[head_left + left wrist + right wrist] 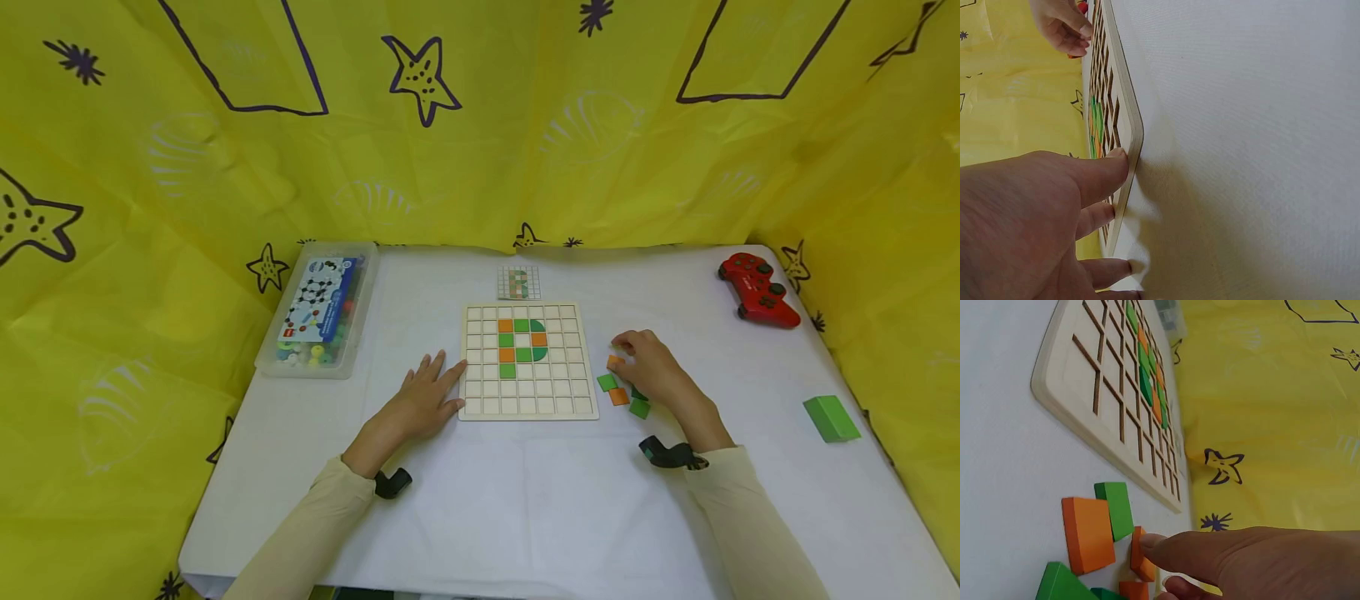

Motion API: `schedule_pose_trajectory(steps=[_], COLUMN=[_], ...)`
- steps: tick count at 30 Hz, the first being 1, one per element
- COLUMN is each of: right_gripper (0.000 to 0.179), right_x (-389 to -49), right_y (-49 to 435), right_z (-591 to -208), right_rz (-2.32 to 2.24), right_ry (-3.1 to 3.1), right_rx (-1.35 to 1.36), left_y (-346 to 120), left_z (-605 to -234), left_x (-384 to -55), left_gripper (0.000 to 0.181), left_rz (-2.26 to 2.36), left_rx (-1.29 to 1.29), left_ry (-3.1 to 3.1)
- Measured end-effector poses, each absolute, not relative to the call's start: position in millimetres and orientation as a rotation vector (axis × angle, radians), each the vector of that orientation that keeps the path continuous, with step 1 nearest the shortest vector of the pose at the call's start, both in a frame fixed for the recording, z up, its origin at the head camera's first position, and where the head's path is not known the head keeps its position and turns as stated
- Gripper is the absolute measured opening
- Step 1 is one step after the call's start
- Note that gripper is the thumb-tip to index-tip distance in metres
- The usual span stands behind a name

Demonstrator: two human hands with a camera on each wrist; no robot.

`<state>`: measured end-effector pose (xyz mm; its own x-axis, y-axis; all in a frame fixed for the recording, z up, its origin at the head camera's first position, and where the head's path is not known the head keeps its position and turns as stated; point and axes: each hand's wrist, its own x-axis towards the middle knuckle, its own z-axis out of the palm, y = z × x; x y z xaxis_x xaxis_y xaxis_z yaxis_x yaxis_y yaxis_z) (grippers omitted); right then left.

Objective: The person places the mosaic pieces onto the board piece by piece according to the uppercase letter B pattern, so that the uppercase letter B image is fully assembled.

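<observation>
A pale wooden grid board (pixel 482 406) lies on the white table, with green and orange tiles set in some cells in a P shape. My left hand (pixel 425 400) rests at the board's left edge, fingers spread; in the left wrist view its thumb (pixel 1110 169) touches the rim. Right of the board, my right hand (pixel 654 367) bends over loose tiles. Its thumb (pixel 1172 550) is on an orange tile (pixel 1139 559), with the fingers curled, partly hidden behind it. Beside that tile lie a green tile (pixel 1116 509), a larger-looking orange tile (pixel 1089 534) and other green pieces.
A small pattern card (pixel 518 283) lies behind the board. At the left stands a clear plastic box (pixel 318 312) with a printed label. A red game controller (pixel 759 292) and a green block (pixel 831 418) are on the right. Yellow patterned cloth (pixel 480 167) hangs around the table.
</observation>
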<state>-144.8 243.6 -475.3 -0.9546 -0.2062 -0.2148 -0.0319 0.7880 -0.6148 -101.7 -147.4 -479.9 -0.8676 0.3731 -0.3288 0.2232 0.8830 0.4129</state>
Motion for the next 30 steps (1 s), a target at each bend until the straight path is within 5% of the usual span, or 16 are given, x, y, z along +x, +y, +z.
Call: schedule_pose_trajectory(steps=[30], right_gripper=[0.032], right_x=[-141.1], right_y=[249.6], right_z=[-483.2], right_rz=[-0.895], right_ry=[2.724], right_rx=[-0.171], left_y=[-148.0], left_z=[-480.6], left_x=[-100.5], left_gripper=[0.066], left_rz=[0.522], left_rx=[0.446], left_ry=[2.658])
